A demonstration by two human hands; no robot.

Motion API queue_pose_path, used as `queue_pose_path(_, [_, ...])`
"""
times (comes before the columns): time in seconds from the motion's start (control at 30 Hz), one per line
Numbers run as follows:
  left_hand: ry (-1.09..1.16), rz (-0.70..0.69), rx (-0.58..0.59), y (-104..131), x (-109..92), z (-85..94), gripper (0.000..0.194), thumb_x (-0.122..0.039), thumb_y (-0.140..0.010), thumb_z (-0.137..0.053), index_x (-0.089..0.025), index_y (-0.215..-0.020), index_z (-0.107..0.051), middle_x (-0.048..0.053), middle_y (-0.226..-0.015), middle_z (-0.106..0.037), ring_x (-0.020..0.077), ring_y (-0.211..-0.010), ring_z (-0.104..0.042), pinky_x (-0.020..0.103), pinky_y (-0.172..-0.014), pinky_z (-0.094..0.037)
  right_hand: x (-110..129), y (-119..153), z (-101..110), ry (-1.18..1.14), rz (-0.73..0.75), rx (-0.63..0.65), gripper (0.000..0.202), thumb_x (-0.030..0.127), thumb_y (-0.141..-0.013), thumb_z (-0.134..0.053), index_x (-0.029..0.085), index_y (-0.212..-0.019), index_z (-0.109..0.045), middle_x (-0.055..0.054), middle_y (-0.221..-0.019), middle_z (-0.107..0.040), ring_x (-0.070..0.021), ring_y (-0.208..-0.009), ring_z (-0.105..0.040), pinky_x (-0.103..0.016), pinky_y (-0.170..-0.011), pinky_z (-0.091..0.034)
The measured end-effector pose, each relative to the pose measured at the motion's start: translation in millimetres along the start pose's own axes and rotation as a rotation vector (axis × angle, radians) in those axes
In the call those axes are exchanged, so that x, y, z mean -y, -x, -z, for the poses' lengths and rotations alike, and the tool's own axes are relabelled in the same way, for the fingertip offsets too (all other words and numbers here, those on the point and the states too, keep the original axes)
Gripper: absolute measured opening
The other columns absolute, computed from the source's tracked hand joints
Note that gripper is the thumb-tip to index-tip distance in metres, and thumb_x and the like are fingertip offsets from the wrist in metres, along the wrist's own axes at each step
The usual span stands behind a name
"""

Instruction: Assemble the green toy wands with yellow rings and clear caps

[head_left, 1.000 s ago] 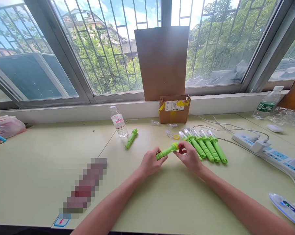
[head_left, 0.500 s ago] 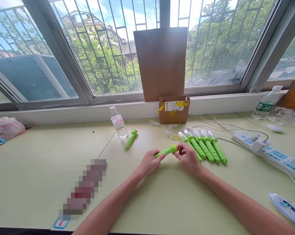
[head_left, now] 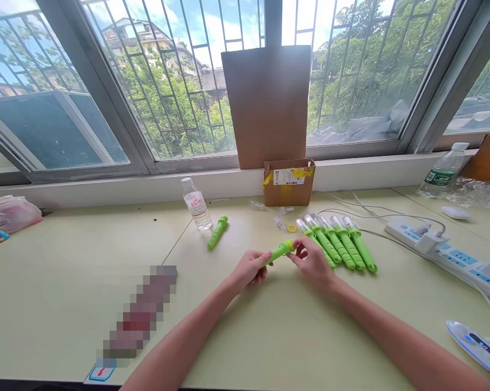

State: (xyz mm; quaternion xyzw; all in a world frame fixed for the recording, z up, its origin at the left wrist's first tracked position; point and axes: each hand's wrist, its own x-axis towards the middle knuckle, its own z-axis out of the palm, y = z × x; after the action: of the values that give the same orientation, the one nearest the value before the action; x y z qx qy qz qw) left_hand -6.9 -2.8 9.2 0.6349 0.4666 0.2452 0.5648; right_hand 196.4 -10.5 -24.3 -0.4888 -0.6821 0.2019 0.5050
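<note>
A: Nearest first: low on the right, a rounded device (head_left: 477,347) with a lit display rests on the tabletop (head_left: 269,336).

B: And right in the middle, here's the action! The person's left hand (head_left: 250,267) has its fingers clamped around a green handle (head_left: 281,250), held tilted just above the surface, its yellow-collared end up and to the right.

A: That's where the right hand (head_left: 312,260) comes in, thumb and fingers pinched together at that yellow end. What exactly sits between those fingertips? Too small to tell.

B: Just beyond the right hand, five green handles (head_left: 344,247) lie side by side, clear tips pointing away, with a power strip (head_left: 456,259) off to their right.

A: Over on the left, a second green handle (head_left: 217,233) lies alone near an upright water bottle (head_left: 197,206).

B: Farther back, a loose yellow ring (head_left: 288,228) beside a clear piece (head_left: 280,223), then a cardboard box (head_left: 288,191), and a brown board (head_left: 269,108) standing against the window.
</note>
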Motion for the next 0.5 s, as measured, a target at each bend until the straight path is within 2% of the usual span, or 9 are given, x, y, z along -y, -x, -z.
queue_pose_path(0.13, [0.007,0.013,-0.003,0.4,-1.2,1.1,0.049,-0.062,-0.078,-0.047,-0.014,-0.077,-0.057,-0.004,-0.045,-0.049,0.0054,-0.033,-0.038,0.017,-0.034,-0.023,1.9,1.2,0.1,0.008,0.028,-0.014,0.018,0.035,-0.080,-0.061,0.021,-0.081,-0.051,-0.001,-0.079,-0.055,-0.0132,-0.059,-0.054,-0.029,-0.054,-0.050])
queue_pose_path(0.27, [-0.005,0.002,-0.046,1.6,-2.5,0.1,0.040,-0.054,-0.069,-0.064,-0.017,-0.079,-0.052,-0.008,-0.043,-0.045,0.0054,-0.034,-0.036,0.017,-0.034,-0.023,4.8,2.1,-0.1,0.016,0.078,-0.056,0.016,0.035,-0.082,-0.059,0.021,-0.080,-0.052,-0.003,-0.082,-0.056,-0.0128,-0.059,-0.053,-0.030,-0.056,-0.051])
queue_pose_path(0.37, [0.018,-0.017,-0.077,2.2,-3.2,-1.7,0.038,-0.048,-0.067,-0.068,-0.019,-0.082,-0.047,-0.008,-0.046,-0.050,0.0057,-0.034,-0.038,0.017,-0.034,-0.026,5.1,2.3,-0.4,0.019,0.099,-0.068,0.016,0.035,-0.082,-0.059,0.021,-0.080,-0.052,-0.003,-0.083,-0.056,-0.0130,-0.059,-0.053,-0.030,-0.056,-0.052])
queue_pose_path(0.5, [-0.017,-0.056,-0.095,3.0,-4.7,-2.3,0.036,-0.050,-0.070,-0.064,-0.019,-0.074,-0.046,-0.004,-0.053,-0.056,0.0082,-0.038,-0.048,0.017,-0.034,-0.030,4.6,2.8,0.0,0.010,0.095,-0.068,0.016,0.035,-0.081,-0.060,0.021,-0.080,-0.053,-0.003,-0.083,-0.057,-0.0131,-0.060,-0.054,-0.030,-0.056,-0.052])
